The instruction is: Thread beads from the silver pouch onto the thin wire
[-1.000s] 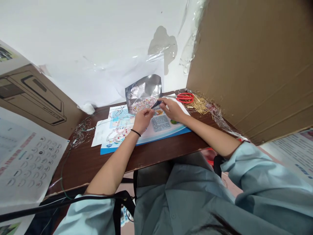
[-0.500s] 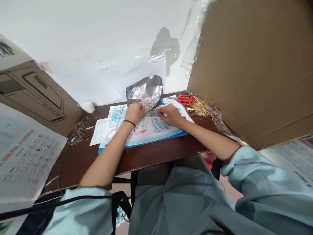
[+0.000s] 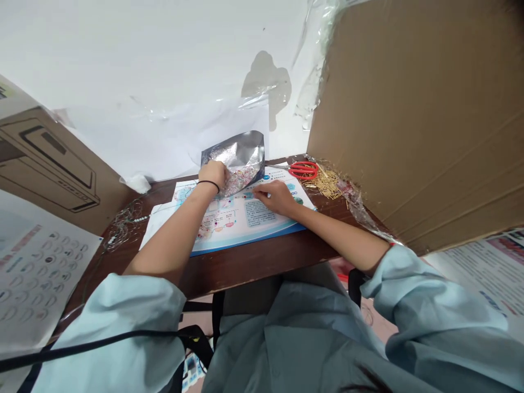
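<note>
An opened silver foil bag (image 3: pixel 249 148) leans against the wall, its front filled with small multicoloured beads (image 3: pixel 241 178). My left hand (image 3: pixel 213 174), a black band on its wrist, is at the bag's left side by the beads. Its fingers are curled and mostly hidden, so what they hold does not show. My right hand (image 3: pixel 275 196) rests over a printed sheet (image 3: pixel 260 214) just right of the bag. Its thumb and forefinger are pinched together; anything between them is too small to make out.
Red-handled scissors (image 3: pixel 303 170) lie right of the bag, beside a heap of gold-coloured sticks (image 3: pixel 327 184) and crumpled clear plastic (image 3: pixel 360 210). Tangled clear thread (image 3: pixel 123 226) with a few white beads lies at left. Cardboard panels (image 3: pixel 409 109) flank the brown table (image 3: pixel 245 267).
My left hand has moved up and further in at the bag's left side. My right hand stays pinched over the sheet. The whole view has shifted slightly.
</note>
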{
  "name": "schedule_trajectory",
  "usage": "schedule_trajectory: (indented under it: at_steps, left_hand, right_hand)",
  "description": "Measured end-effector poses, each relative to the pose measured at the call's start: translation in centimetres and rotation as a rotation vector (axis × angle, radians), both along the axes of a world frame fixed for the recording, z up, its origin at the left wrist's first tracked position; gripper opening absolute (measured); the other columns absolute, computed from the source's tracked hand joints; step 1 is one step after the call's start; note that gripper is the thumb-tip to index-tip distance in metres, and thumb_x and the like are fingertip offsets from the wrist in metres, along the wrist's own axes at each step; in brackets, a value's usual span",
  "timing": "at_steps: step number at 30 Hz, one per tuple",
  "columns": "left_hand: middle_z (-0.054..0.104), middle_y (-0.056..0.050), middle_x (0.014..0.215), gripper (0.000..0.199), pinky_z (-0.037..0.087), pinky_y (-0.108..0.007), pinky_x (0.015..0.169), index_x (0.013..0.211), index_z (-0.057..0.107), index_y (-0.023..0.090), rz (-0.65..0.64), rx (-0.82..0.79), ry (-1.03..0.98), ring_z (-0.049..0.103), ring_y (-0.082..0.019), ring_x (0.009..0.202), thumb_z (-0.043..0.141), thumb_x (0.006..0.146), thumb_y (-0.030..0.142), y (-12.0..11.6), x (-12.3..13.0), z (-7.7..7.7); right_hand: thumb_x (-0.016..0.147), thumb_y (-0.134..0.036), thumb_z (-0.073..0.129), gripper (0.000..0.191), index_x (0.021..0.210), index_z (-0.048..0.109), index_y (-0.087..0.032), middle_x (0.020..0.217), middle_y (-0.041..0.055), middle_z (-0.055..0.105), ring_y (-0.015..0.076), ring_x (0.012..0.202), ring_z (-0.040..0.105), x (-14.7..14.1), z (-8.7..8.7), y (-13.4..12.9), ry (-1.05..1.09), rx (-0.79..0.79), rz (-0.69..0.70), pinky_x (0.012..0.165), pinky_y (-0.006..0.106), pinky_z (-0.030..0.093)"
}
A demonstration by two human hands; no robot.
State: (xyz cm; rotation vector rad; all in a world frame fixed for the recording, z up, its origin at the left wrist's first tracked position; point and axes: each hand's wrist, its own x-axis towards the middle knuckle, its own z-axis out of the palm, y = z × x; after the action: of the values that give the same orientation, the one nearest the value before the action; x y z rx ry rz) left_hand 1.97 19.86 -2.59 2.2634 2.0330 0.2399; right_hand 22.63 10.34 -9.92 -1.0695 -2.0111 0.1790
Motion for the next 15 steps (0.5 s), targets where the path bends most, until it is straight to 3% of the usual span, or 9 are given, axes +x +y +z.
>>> schedule_trajectory:
  at_steps: [4,7,12,15]
  left_hand:
    - [0.051,-0.004,0.051,0.017,0.049,-0.031,0.078,0.055,0.067,0.017,0.057,0.117,-0.249,0.062,-0.021,0.071,0.074,0.070,0.014,-0.6,-0.4,0.1]
    - [0.052,-0.003,0.049,0.018,0.048,-0.027,0.070,0.054,0.067,0.017,0.030,0.085,-0.481,0.058,-0.018,0.066,0.075,0.069,0.013,-2.0,0.1,0.4]
    - [0.069,-0.004,0.069,0.002,0.044,-0.016,0.053,0.077,0.069,0.013,-0.001,-0.206,-1.243,0.061,-0.009,0.062,0.070,0.078,0.011,-6.2,1.7,-0.2]
    - [0.071,-0.004,0.076,0.007,0.045,-0.012,0.050,0.082,0.068,0.012,0.051,-0.378,-1.560,0.065,-0.007,0.064,0.067,0.080,0.005,-8.4,3.0,-1.5]
  right_hand:
    - [0.092,-0.026,0.062,0.017,0.093,0.078,-0.024,0.083,0.0007,0.078,0.0149,0.070,0.066,-0.1,0.3,-0.4,0.059,-0.060,-0.017,0.077,0.030,0.047]
    - [0.091,-0.026,0.062,0.017,0.093,0.079,-0.025,0.084,-0.0002,0.078,0.0150,0.070,0.065,0.0,0.7,-0.6,0.087,-0.080,-0.026,0.077,0.030,0.048]
    - [0.091,-0.021,0.060,0.019,0.096,0.078,-0.024,0.087,0.0008,0.078,0.0165,0.075,0.068,0.2,0.4,-0.2,0.108,-0.119,-0.036,0.076,0.030,0.048]
    - [0.090,-0.016,0.057,0.024,0.101,0.076,-0.024,0.087,0.0000,0.078,0.0171,0.078,0.069,0.2,0.0,0.1,0.098,-0.150,0.012,0.080,0.031,0.049]
